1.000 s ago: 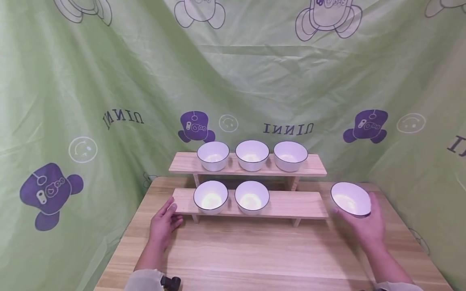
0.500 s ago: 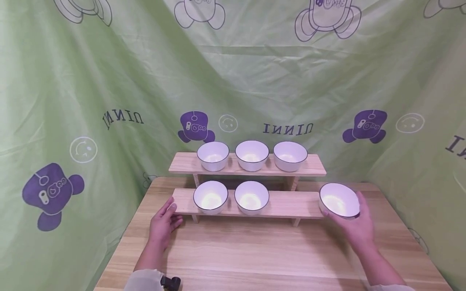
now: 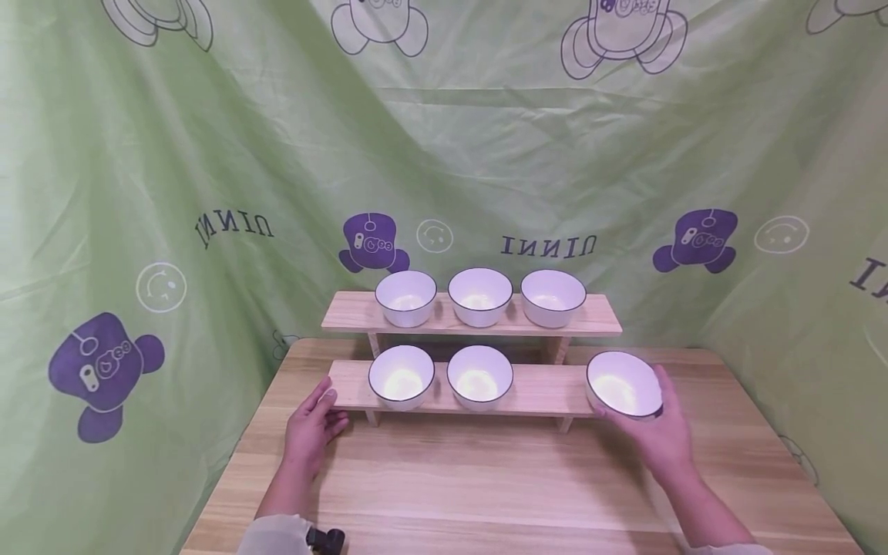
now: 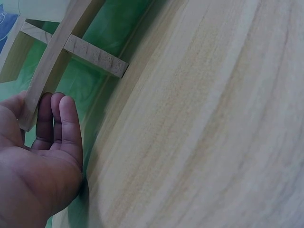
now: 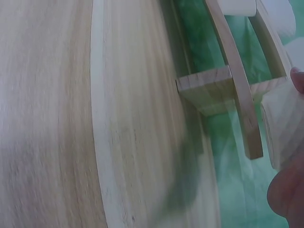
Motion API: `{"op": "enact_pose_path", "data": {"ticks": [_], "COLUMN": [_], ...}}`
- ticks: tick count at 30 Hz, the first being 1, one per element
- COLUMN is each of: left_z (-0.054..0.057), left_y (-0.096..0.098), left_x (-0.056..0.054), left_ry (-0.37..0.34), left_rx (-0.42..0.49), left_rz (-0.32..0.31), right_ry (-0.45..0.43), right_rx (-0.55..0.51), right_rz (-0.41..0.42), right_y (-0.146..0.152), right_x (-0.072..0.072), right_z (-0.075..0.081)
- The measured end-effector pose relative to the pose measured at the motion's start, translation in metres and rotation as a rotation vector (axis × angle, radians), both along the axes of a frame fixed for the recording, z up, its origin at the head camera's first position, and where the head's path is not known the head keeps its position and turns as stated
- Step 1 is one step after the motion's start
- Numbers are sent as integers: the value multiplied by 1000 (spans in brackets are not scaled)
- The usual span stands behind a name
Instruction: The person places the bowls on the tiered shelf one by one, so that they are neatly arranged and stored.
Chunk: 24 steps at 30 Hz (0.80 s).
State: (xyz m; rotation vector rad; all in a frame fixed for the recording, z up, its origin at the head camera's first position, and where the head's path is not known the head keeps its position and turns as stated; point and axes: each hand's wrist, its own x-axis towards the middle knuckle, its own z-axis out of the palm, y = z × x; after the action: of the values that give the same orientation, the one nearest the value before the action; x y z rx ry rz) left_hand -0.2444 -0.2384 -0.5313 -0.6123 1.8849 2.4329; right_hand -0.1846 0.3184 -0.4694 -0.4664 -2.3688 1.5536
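My right hand (image 3: 662, 435) holds a white bowl (image 3: 624, 384) with a dark rim, over the right end of the lower wooden shelf (image 3: 548, 389). In the right wrist view the bowl (image 5: 285, 126) is apart from the shelf's end, with fingertips on both sides of it. My left hand (image 3: 308, 428) grips the left end of the lower shelf. The left wrist view shows that hand (image 4: 45, 161) with its thumb on one side of the board (image 4: 47, 71) and fingers on the other. Two more bowls, a left one (image 3: 402, 378) and a middle one (image 3: 480, 378), stand on this shelf.
Behind and higher, an upper wooden shelf (image 3: 347, 311) carries three like bowls, the middle one (image 3: 480, 297) among them. Both shelves stand on a wooden table (image 3: 472, 486). A green printed cloth (image 3: 486, 154) hangs behind and at the sides.
My right hand has moved left with the bowl, from beside the lower shelf to over its right end. The left hand stays at the shelf's left end.
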Motion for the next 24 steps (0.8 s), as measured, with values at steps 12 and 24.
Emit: {"op": "enact_pose_path", "data": {"ticks": [12,24], "left_z": [0,0], "left_y": [0,0], "left_x": [0,0], "left_ry": [-6,-5], "left_rx": [4,20], "left_rz": [2,8], "right_ry": [35,32], "right_rx": [53,50], "right_rz": [49,112], "right_y": [-18,-37], "right_x": [-5,-8], "right_z": [-4,-10]}}
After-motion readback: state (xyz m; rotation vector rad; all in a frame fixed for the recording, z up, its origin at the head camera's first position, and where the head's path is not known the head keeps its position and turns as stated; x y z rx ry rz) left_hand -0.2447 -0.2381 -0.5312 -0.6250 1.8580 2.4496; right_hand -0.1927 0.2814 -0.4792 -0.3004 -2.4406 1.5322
